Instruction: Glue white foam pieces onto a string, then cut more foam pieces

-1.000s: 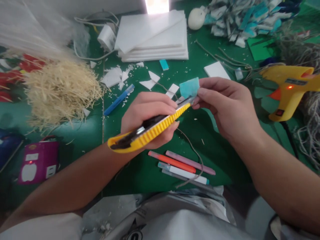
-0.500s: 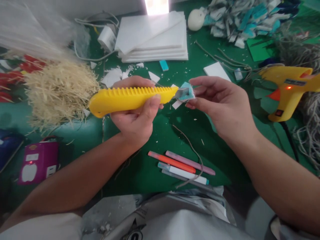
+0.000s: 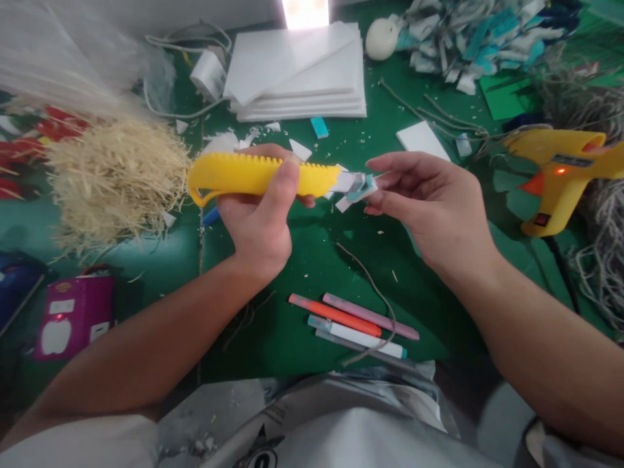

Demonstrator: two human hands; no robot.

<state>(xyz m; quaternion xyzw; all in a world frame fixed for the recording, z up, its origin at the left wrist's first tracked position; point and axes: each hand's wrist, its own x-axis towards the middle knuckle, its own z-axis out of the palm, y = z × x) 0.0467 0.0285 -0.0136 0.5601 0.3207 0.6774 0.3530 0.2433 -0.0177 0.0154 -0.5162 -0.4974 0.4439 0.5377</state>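
Note:
My left hand (image 3: 266, 214) is closed around a yellow utility knife (image 3: 238, 174), its thumb pressed along the handle. The blade (image 3: 349, 181) points right and meets a small blue-and-white foam piece (image 3: 362, 188). My right hand (image 3: 433, 208) pinches that piece by its right end between thumb and fingertips. Just below the blade lies a white scrap (image 3: 344, 204). Beyond the hands, a small blue block (image 3: 319, 127) and a white foam offcut (image 3: 300, 150) rest on the green table (image 3: 312, 266).
Felt-tip pens (image 3: 341, 314) and a string (image 3: 365, 273) lie in front. At right is a yellow glue gun (image 3: 560, 175) with its light on. Straw (image 3: 117, 175) and a purple power box (image 3: 73, 317) are at left; white foam sheets (image 3: 297, 71) are stacked behind.
The knife has shifted slightly, its handle levelled and its back end raised and moved right. My left thumb has moved up onto the handle. The foam piece has tilted in my right fingers.

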